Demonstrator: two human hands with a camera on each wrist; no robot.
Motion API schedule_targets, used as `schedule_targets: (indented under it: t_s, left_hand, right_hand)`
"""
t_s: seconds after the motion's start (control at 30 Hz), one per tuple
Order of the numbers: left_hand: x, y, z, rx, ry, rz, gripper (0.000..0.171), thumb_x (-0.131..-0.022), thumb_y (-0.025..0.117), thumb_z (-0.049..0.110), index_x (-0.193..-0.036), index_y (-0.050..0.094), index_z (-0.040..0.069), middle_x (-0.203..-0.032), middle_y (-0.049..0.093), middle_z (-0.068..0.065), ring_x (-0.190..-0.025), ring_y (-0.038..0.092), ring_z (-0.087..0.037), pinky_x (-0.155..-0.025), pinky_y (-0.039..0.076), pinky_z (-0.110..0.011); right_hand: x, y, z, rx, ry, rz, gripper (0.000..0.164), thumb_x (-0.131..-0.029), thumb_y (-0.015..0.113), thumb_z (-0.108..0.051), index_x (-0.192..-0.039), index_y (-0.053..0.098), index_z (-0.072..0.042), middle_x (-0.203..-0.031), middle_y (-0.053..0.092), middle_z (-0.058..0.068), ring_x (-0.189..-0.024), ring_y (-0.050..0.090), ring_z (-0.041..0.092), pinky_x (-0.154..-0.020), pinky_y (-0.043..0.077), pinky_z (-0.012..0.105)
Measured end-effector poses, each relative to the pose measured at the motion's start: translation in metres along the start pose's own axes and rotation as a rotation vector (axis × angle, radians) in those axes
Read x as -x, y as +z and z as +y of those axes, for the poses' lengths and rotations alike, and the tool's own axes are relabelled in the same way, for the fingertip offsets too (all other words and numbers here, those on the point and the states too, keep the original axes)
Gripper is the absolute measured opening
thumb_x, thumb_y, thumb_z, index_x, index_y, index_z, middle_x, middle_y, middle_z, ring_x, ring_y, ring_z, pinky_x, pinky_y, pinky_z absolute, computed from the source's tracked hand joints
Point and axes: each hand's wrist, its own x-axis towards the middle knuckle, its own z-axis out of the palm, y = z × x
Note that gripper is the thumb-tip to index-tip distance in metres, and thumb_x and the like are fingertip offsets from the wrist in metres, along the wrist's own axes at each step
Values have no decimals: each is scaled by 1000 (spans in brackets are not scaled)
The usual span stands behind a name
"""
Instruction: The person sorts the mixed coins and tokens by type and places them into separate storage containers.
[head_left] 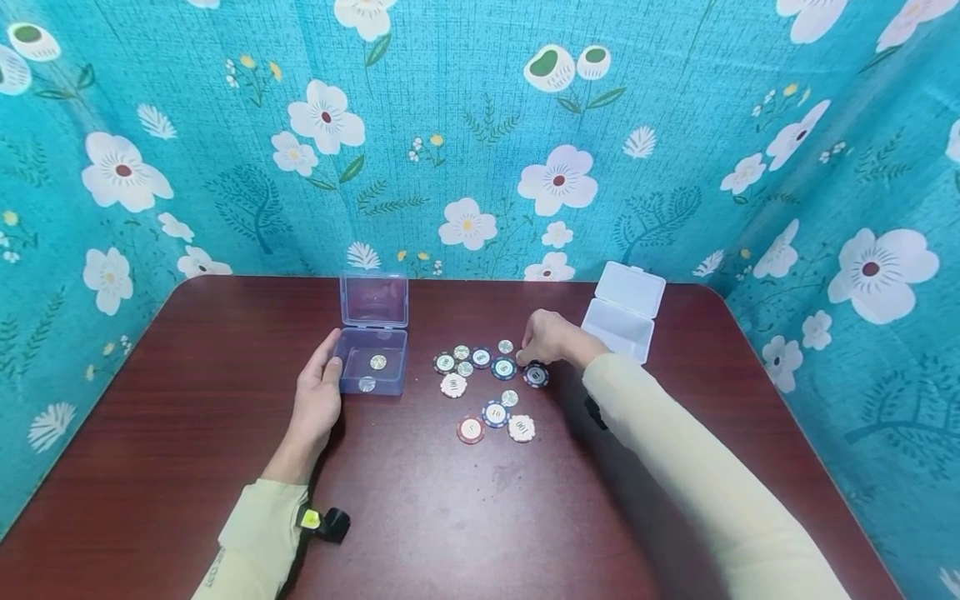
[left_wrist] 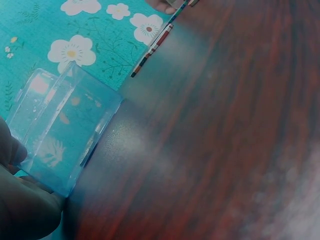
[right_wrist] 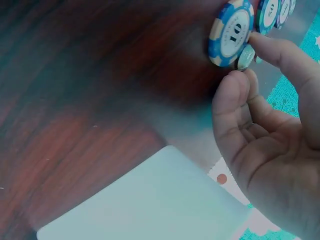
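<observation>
My left hand (head_left: 318, 393) grips the left side of a clear plastic box (head_left: 390, 387) with its lid open at the back; the thumb lies at the rim. Inside are a gold-coloured coin (head_left: 378, 362) and a silvery coin (head_left: 367, 384). At the right end of a scatter of poker chips, my right hand (head_left: 553, 337) pinches a small coin (right_wrist: 246, 57) between thumb and fingertips. Close beside that coin lies a blue-edged chip (right_wrist: 232, 32) marked 10. A green-edged chip (head_left: 504, 367) lies just left of the fingertips.
A second open box (head_left: 622, 327), whitish, stands behind the right forearm, which partly covers it. Nearer the front lie a red chip (head_left: 471, 429), a blue chip (head_left: 496, 413), a white chip (head_left: 521, 428) and a silvery coin (head_left: 509, 398). A floral curtain (head_left: 465, 150) hangs behind the table.
</observation>
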Motion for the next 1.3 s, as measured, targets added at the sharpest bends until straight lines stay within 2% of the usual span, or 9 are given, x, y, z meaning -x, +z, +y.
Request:
schedule_targets:
  t_s: [0.13,0.37,0.47,0.6,0.67,0.77,0.97,1.13,1.3]
  left_hand:
    - [0,-1,0,-4,0,4,51,-110,32,10,-160,29,17,-163,28,-1,-149,21,-15,-121,18,-38]
    - [-2,-2,2,-6,-2,0,51,-110,32,12,-160,28,19,-163,28,0,-148,22,-16,-121,18,-39]
    - [-3,-3,2,-10,5,1,51,-110,32,11,-160,28,18,-163,28,-1,-149,21,-16,-121,18,-39]
    - [-1,-3,1,-8,-6,-1,51,-110,32,11,-160,28,18,-163,29,-1,-148,22,-16,-121,19,-40]
    - [0,-3,1,-5,-12,-3,51,-110,32,11,-160,28,18,-162,29,-2,-148,23,-17,-121,19,-40]
    - [1,-3,0,-3,-15,-4,51,-110,32,10,-160,28,16,-163,29,-2,-148,23,-17,-121,20,-40]
    - [0,-5,1,-11,-12,5,51,-110,31,10,-160,28,18,-163,28,-2,-149,22,-17,-121,18,-40]
    - [0,-4,0,-6,-8,1,51,-110,32,11,-160,29,19,-163,28,-1,-149,21,-16,-121,18,-40]
    - [1,-2,1,9,6,-12,50,-110,31,10,-160,29,17,-163,28,0,-149,20,-15,-121,16,-38]
  right_hand:
    - [-1,-1,-6,1,9,-20,15,-85,80,-15,-81,73,-3,-73,70,7,-64,65,19,-55,52,25]
    - [4,4,-6,39,-57,99,16,-86,80,-13,-82,66,-8,-79,65,5,-77,62,23,-67,53,33]
    - [4,7,-2,-29,-104,137,13,-86,79,-10,-86,66,-7,-81,65,5,-79,62,24,-71,53,35]
    - [-1,12,3,-126,-178,151,16,-88,76,-8,-103,70,-5,-88,69,8,-77,65,22,-73,56,36]
    - [-4,14,4,-140,-208,140,23,-89,76,-10,-111,71,-4,-94,70,10,-79,66,22,-76,57,38]
    - [-10,16,3,-113,-229,133,23,-88,78,-12,-110,73,-5,-95,70,9,-79,65,20,-78,56,38]
    - [-19,10,-3,-96,-229,62,9,-87,78,-10,-93,73,-6,-78,68,5,-64,64,17,-67,55,32]
    - [-24,2,-9,-75,-143,-82,10,-89,74,-13,-90,66,-7,-73,66,8,-61,63,22,-61,52,30]
    - [-27,-3,-13,1,-110,-147,12,-89,73,-15,-90,65,-6,-73,66,9,-61,64,22,-62,51,30]
